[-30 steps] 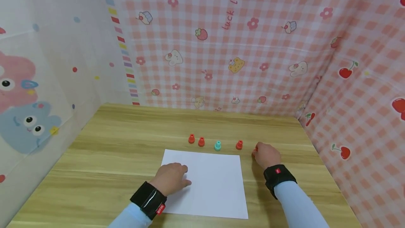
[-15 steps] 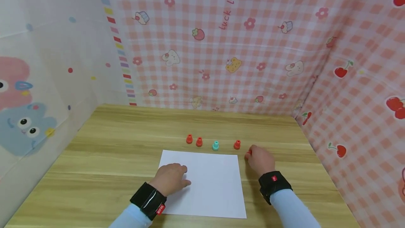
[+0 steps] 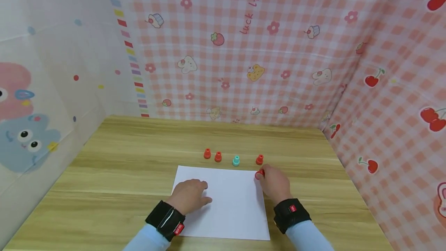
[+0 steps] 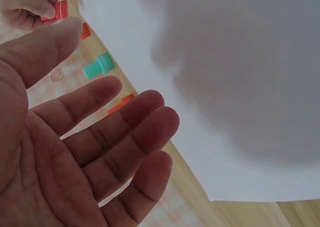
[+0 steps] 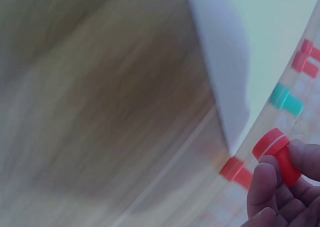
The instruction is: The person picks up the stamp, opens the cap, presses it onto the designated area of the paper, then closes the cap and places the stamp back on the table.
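Observation:
My right hand (image 3: 276,184) pinches a red toy stamp (image 5: 276,154) between thumb and fingers, above the top right corner of the white paper (image 3: 226,220). The stamp has a wide round base and a narrower handle. Relaxed and spread, my left hand (image 3: 189,196) is over the paper's left side, holding nothing; the left wrist view shows its palm and its shadow on the sheet. Behind the paper stand a turquoise stamp (image 3: 236,161), a red stamp (image 3: 259,160) to its right, and two red stamps to its left, one nearer (image 3: 218,157) and one farther (image 3: 207,153).
The wooden table (image 3: 104,189) reaches back to a pink checked curtain (image 3: 223,57). A white curtain (image 3: 69,96) borders its left side, and a cherry-patterned cloth (image 3: 390,127) its right. Black bands circle both wrists.
Carrying the red stamp, my right hand has moved left from the bare table to over the paper's top right corner. The left hand and the standing stamps have stayed in place.

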The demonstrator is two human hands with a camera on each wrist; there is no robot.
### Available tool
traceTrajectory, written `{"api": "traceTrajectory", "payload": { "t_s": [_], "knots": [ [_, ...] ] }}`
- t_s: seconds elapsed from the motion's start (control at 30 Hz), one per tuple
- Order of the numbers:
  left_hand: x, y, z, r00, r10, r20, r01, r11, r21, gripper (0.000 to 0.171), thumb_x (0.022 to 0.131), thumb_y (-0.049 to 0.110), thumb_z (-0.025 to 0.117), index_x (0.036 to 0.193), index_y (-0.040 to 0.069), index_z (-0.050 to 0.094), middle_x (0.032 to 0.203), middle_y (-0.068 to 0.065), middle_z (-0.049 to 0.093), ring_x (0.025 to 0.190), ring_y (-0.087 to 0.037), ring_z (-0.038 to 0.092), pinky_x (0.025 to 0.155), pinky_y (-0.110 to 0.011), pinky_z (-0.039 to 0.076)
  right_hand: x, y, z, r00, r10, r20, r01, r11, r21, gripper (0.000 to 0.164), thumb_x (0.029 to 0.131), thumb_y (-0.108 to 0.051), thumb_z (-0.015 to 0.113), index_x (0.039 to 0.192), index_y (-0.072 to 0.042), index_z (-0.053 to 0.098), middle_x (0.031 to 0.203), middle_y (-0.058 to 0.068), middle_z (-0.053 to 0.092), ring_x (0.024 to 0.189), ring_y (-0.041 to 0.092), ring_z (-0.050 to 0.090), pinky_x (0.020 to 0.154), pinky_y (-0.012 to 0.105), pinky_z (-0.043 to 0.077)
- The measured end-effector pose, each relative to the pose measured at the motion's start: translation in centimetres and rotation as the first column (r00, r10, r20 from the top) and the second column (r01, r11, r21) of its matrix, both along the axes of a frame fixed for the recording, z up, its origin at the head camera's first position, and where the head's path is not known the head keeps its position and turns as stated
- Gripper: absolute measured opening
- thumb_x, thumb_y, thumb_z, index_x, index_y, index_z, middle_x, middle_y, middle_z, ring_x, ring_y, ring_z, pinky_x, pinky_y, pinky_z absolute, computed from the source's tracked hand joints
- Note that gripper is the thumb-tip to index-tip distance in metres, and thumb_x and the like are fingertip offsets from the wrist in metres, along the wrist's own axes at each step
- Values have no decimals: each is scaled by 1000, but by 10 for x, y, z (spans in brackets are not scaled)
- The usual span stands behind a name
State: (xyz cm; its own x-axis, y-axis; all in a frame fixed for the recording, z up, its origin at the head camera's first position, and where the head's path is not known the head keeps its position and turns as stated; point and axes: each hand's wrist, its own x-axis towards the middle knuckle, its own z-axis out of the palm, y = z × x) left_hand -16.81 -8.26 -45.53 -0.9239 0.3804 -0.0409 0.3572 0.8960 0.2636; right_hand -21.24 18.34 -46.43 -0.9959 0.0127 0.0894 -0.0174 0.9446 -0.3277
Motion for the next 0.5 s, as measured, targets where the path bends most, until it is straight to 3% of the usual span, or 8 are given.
{"api": "traceTrajectory", "payload": {
  "t_s": [0.5],
  "knots": [
    [-3,11,4,999,-23,-27,24,999,31,43,79,37,74,109,7,69,96,-10,73,88,-23,65,76,-43,55,15,-35,10,998,62,-27,-63,996,-66,23,83,-24,73,97,-6,69,74,5,66,63,20,52,57,32,45]
  ]
}}
